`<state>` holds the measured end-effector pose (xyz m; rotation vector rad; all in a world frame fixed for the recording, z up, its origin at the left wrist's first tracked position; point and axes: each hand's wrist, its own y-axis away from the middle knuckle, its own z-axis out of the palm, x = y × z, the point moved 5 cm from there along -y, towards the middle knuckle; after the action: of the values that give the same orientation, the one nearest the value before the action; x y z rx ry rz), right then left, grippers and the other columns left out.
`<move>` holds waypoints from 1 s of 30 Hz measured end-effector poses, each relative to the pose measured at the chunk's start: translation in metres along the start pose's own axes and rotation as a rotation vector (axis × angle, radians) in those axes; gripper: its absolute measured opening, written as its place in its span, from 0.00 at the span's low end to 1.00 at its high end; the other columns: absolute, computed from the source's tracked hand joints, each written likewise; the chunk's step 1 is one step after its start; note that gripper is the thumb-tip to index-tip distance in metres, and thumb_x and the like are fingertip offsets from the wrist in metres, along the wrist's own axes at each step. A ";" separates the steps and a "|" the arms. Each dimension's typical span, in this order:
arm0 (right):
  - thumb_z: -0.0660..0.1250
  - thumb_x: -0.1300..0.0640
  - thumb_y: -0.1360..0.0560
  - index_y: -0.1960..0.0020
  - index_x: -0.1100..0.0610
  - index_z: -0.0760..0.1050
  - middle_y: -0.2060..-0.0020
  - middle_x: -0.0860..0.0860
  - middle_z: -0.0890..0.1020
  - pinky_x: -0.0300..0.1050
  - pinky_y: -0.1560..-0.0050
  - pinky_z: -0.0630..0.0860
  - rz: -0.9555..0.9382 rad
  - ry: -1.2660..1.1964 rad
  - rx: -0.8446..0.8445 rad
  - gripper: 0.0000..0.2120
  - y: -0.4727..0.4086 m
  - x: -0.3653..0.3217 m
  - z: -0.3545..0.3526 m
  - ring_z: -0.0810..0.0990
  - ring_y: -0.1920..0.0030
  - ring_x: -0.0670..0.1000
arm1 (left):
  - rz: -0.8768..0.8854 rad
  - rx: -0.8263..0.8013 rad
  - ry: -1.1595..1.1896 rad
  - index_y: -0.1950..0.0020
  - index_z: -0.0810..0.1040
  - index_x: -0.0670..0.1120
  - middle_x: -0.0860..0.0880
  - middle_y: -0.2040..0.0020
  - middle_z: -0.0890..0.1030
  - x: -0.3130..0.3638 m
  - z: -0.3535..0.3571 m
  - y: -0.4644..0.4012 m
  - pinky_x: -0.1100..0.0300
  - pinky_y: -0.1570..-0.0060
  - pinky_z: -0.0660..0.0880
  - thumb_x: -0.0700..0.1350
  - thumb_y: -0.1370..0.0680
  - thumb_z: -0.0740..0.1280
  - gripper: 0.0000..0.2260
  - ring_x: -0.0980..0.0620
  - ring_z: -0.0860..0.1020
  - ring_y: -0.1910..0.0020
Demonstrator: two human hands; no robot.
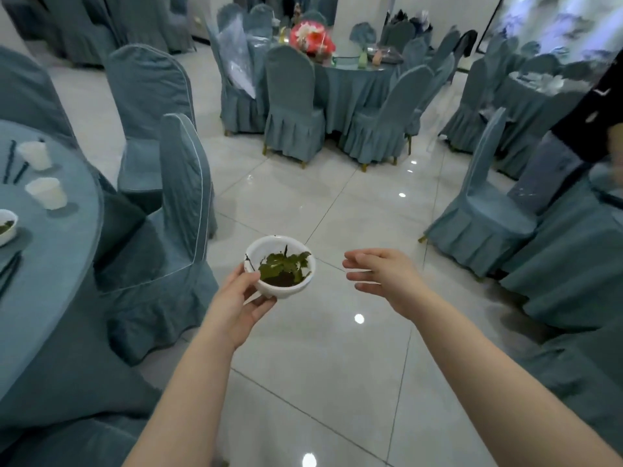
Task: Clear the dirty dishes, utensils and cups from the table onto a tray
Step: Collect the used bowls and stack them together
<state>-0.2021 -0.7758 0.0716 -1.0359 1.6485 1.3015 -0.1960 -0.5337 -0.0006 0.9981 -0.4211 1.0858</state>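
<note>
A person's left hand [236, 306] holds a small white bowl [281, 267] above a glossy tiled floor [337, 348], thumb hooked over the near rim and fingers curled beneath the base. The bowl, upright and level, carries wilted green leaves [285, 264] and a dark residue. Just to the right of the bowl, apart from it, the right hand [381, 274] hangs in the air with fingers loosely extended toward the bowl and slightly spread, gripping nothing.

Well to the left of the left hand, a round surface [50, 264] under a blue-grey cloth bears 2 white cups [47, 193] [34, 155], 1 behind the other, with dark chopsticks [11, 163] lying beside the farther cup. Another white bowl [6, 225] with greens inside sits at the left edge of the frame, partly cut off, and more dark chopsticks [10, 269] lie nearer still. A covered chair [175, 210] stands between that surface and the left hand.

Far beyond both hands, another round surface [350, 70] ringed by covered chairs carries a red and white flower centrepiece [312, 37]. To the far right of the right hand, a dark-clothed figure [586, 119] stands partly out of frame beside a third surface.
</note>
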 end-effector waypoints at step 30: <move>0.64 0.59 0.22 0.44 0.54 0.78 0.53 0.51 0.85 0.47 0.47 0.77 0.019 0.326 -1.047 0.08 -0.302 -0.107 0.498 0.82 0.51 0.54 | 0.611 1.051 0.622 0.41 0.75 0.46 0.41 0.45 0.77 0.219 -0.276 -0.055 0.55 0.56 0.81 0.41 0.21 0.61 0.10 0.45 0.77 0.48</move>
<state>0.1601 -0.3166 -0.0202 -1.9017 1.1223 2.1656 -0.0970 -0.1910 -0.0123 1.3711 0.4625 2.1900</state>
